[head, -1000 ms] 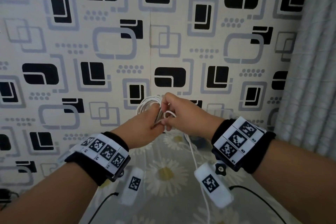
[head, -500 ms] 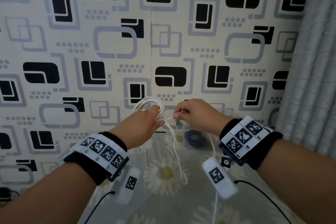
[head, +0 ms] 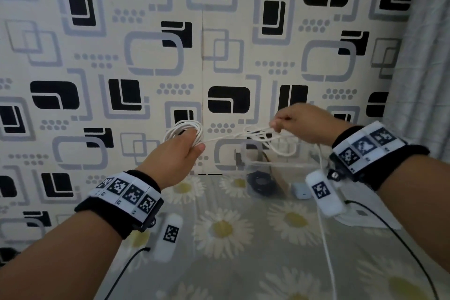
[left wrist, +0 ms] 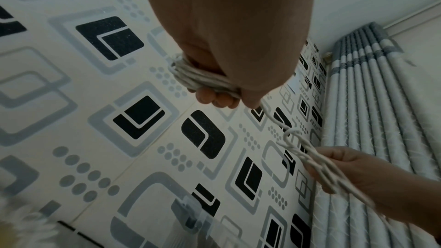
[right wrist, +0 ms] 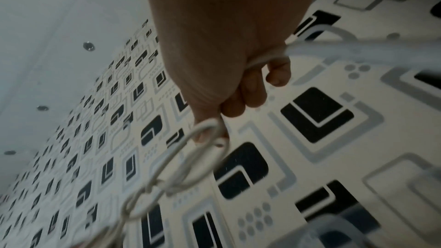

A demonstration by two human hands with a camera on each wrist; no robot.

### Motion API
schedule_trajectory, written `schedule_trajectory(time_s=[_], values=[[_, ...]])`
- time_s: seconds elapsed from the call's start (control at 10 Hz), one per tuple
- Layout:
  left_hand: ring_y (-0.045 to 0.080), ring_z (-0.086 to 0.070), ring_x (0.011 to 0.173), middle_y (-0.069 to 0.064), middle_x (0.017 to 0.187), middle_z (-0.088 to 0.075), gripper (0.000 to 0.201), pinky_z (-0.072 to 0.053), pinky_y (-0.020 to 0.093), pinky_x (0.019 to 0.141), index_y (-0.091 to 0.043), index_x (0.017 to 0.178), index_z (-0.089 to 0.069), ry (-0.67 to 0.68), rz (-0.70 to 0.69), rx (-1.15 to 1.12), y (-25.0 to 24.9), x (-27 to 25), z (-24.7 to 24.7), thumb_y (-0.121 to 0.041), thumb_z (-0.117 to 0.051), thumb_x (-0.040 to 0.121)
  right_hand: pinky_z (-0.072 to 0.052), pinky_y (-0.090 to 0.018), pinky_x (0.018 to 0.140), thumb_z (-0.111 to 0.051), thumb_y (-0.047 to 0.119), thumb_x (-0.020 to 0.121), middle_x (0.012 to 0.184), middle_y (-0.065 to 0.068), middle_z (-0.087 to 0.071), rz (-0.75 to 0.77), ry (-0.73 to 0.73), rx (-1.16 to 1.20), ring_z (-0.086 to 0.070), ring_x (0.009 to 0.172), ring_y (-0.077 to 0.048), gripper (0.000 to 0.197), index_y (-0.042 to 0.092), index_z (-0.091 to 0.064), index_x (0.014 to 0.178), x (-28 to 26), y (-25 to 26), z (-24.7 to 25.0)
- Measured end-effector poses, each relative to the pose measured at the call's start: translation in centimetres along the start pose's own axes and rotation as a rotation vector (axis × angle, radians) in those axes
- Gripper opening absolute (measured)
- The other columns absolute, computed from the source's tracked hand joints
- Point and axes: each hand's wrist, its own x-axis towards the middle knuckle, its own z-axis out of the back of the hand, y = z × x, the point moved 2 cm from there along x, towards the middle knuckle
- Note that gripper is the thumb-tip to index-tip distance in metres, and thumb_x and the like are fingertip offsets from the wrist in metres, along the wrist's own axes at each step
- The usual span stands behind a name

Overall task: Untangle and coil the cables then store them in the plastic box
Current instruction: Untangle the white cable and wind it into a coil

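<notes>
My left hand (head: pixel 187 143) grips a coil of white cable (head: pixel 183 129) held up in front of the wall; in the left wrist view the coil (left wrist: pixel 203 78) is wrapped round my curled fingers. A strand runs from it to the right, where my right hand (head: pixel 282 124) pinches tangled loops of the same white cable (head: pixel 270 139). In the right wrist view the loops (right wrist: pixel 190 165) hang below the fingers. The tail (head: pixel 323 231) drops down past my right wrist. The clear plastic box (head: pixel 275 165) stands against the wall below my right hand, with a black coiled cable (head: pixel 261 181) inside.
A small light-blue charger block (head: pixel 300 190) lies by the box. The table wears a cloth printed with daisies (head: pixel 224 229). A grey pleated curtain (head: pixel 421 68) hangs on the right. Black wrist-camera leads (head: pixel 389 229) trail over the cloth.
My right hand has pulled away to the right and slightly up, drawing a strand and tangled loops out from the coil. The left hand stayed put, still holding the coil.
</notes>
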Motion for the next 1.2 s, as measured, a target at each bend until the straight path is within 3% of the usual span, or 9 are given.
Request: schedule_trajectory(time_s=[0.1,0.2,0.4,0.5,0.6,0.8,0.9,1.0,1.2], values=[[0.019,-0.041,0.064,0.004,0.074,-0.042,0.028,-0.038,0.036,0.062,-0.012,0.081,-0.036,-0.066,0.071,-0.134,0.0,0.2,0.5,-0.032,-0.04,0.1,-0.032,-0.025,0.053,-0.045,0.034,0.1,0.07,0.003,-0.055,-0.012,-0.073,0.077,-0.046,0.061,-0.014,0.031,0.016,-0.064,0.083,0.6,-0.5,3.6],[0.017,-0.038,0.061,0.007,0.072,-0.043,0.033,-0.034,0.033,0.058,-0.005,0.085,-0.039,-0.107,0.097,-0.206,-0.2,0.3,1.0,-0.034,-0.04,0.1,-0.036,-0.027,0.066,-0.045,0.041,0.099,0.076,0.006,-0.055,-0.065,-0.176,0.173,-0.047,0.066,-0.008,0.035,0.016,-0.064,0.083,1.3,-1.0,5.9],[0.017,-0.04,0.061,0.007,0.071,-0.043,0.031,-0.038,0.029,0.057,-0.003,0.088,-0.039,-0.158,0.123,-0.317,-0.6,1.0,1.4,-0.031,-0.041,0.102,-0.045,-0.031,0.081,-0.047,0.041,0.098,0.09,-0.004,-0.062,-0.156,-0.344,0.361,-0.054,0.083,-0.023,0.036,0.018,-0.061,0.074,3.5,0.2,9.6],[0.018,-0.04,0.062,0.007,0.071,-0.044,0.033,-0.04,0.035,0.059,0.0,0.091,-0.041,-0.177,0.137,-0.368,-0.2,0.8,0.7,-0.031,-0.04,0.102,-0.038,-0.028,0.065,-0.041,0.038,0.099,0.087,-0.006,-0.055,-0.113,-0.417,0.351,-0.047,0.083,-0.019,0.036,0.024,-0.053,0.068,4.6,2.2,11.5],[0.019,-0.043,0.063,0.008,0.07,-0.047,0.034,-0.042,0.026,0.06,0.0,0.089,-0.042,-0.223,0.139,-0.41,-0.7,0.7,-0.2,-0.032,-0.039,0.102,-0.037,-0.028,0.066,-0.042,0.009,0.098,0.091,-0.007,-0.062,-0.043,-0.467,0.184,-0.055,0.088,-0.03,0.019,0.01,-0.06,0.092,5.2,5.4,13.3],[0.009,-0.043,0.059,0.005,0.069,-0.048,0.041,-0.038,0.014,0.054,0.002,0.094,-0.049,-0.372,0.155,-0.558,-1.3,0.9,0.1,-0.036,-0.037,0.102,-0.034,-0.021,0.055,-0.033,0.033,0.104,0.073,0.011,-0.049,0.177,-0.672,0.437,-0.04,0.059,-0.003,0.035,0.026,-0.047,0.072,5.9,6.5,11.5],[0.013,-0.044,0.061,0.004,0.067,-0.047,0.042,-0.041,0.025,0.059,0.0,0.092,-0.052,-0.411,0.224,-0.583,-0.3,0.6,0.4,-0.038,-0.037,0.102,-0.047,-0.026,0.066,-0.035,0.024,0.103,0.093,-0.003,-0.06,0.098,-0.314,0.216,-0.055,0.076,-0.014,0.029,0.013,-0.061,0.095,5.1,5.3,7.9],[0.015,-0.047,0.062,0.001,0.067,-0.05,0.042,-0.042,0.032,0.064,-0.005,0.088,-0.054,-0.412,0.323,-0.566,1.4,0.1,0.6,-0.042,-0.039,0.101,-0.043,-0.028,0.087,-0.047,0.03,0.099,0.106,0.004,-0.066,0.035,0.348,-0.044,-0.06,0.099,-0.014,0.024,0.021,-0.068,0.107,2.5,3.4,1.5],[0.019,-0.047,0.064,0.005,0.069,-0.05,0.044,-0.042,0.036,0.066,-0.002,0.087,-0.052,-0.253,0.314,-0.403,1.2,0.0,0.2,-0.042,-0.038,0.1,-0.045,-0.016,0.057,-0.045,0.021,0.1,0.079,0.0,-0.068,-0.029,0.195,0.474,-0.062,0.064,-0.006,0.023,0.016,-0.067,0.102,1.2,2.8,-2.1]])
